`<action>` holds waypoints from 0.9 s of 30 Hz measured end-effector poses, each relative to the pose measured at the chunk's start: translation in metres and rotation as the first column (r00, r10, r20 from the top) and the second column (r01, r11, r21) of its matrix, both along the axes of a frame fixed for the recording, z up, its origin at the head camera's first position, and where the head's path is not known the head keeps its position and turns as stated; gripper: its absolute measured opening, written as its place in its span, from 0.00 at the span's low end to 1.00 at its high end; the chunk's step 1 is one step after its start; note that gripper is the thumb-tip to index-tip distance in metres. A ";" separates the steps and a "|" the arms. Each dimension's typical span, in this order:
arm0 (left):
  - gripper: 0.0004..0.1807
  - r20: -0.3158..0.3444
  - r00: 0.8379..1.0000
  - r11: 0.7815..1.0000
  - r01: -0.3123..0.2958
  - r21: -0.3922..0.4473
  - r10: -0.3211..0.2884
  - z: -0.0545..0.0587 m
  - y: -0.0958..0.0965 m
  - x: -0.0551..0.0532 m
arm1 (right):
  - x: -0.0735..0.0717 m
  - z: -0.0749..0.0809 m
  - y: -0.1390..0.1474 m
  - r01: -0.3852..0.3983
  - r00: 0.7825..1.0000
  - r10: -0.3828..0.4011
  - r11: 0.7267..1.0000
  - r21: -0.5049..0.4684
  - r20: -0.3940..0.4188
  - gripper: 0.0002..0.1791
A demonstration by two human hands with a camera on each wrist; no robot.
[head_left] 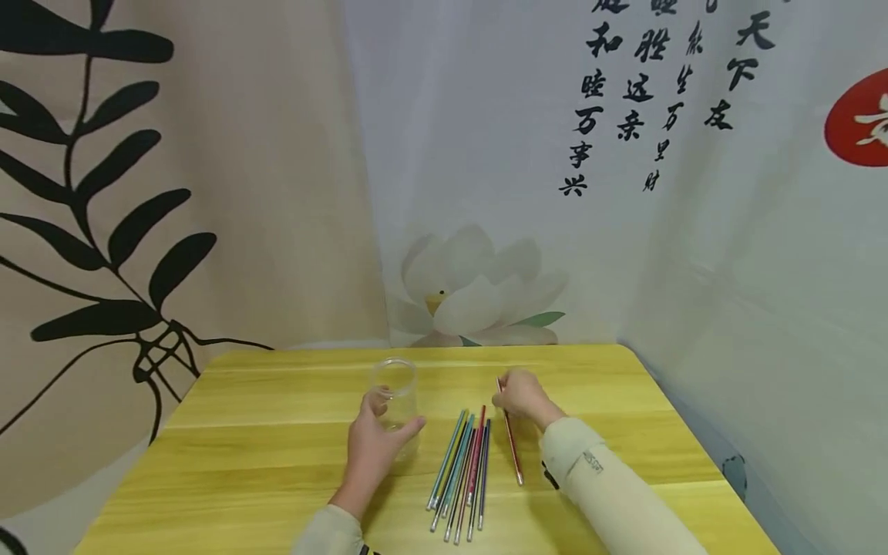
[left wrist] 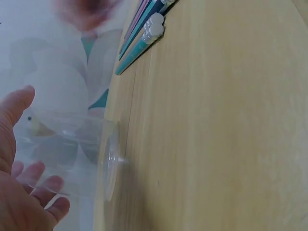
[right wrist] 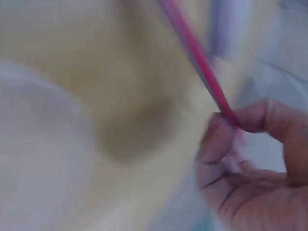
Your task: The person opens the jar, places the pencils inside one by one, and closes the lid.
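In the head view a clear plastic cup point(head_left: 397, 389) stands upright on the table, and my left hand point(head_left: 378, 443) holds it loosely from the near left side. The left wrist view shows the see-through cup point(left wrist: 62, 149) between the spread thumb and the bent fingers. My right hand point(head_left: 523, 397) pinches a red pencil point(head_left: 512, 447) near its upper end, its silver-and-white end pointing toward me. The right wrist view, though blurred, shows that pencil point(right wrist: 197, 57) between thumb and forefinger. Between the hands lies a loose bundle of several coloured pencils point(head_left: 461, 474).
The wooden-topped table point(head_left: 264, 432) carries all these things. Behind it hangs a printed cloth backdrop point(head_left: 479, 154) with a plant, a lotus and writing. At the right, pale cloth point(head_left: 777, 331) runs down beside the table's edge.
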State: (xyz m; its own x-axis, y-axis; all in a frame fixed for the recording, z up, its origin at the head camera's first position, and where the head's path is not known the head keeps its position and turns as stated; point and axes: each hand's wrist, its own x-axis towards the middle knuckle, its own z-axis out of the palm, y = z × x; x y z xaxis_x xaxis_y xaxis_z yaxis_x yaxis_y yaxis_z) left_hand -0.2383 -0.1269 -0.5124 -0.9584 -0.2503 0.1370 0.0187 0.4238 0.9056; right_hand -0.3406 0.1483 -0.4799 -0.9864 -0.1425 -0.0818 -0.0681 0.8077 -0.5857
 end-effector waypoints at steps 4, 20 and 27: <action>0.48 0.003 1.000 1.000 0.016 0.000 -0.016 -0.002 0.001 0.000 | 0.008 0.088 -0.021 -0.052 0.976 0.006 0.977 -0.207 -0.218 0.32; 0.49 0.011 1.000 1.000 0.027 -0.004 -0.027 -0.007 0.004 0.003 | 0.054 0.089 -0.114 -0.412 0.784 0.142 0.847 -0.336 -0.605 0.19; 0.46 -0.032 0.999 0.999 0.018 -0.038 -0.019 -0.007 -0.001 -0.001 | 0.058 0.069 -0.119 -0.453 0.740 0.329 0.889 -0.072 -0.586 0.09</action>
State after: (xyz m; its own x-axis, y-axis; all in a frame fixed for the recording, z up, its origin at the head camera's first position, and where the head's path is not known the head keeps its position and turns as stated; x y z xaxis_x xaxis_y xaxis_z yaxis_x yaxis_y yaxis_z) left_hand -0.2389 -0.1282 -0.5193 -0.9577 -0.2266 0.1772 0.0561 0.4568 0.8878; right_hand -0.2822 0.0295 -0.4109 -0.7063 -0.4774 0.5228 -0.7073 0.5086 -0.4911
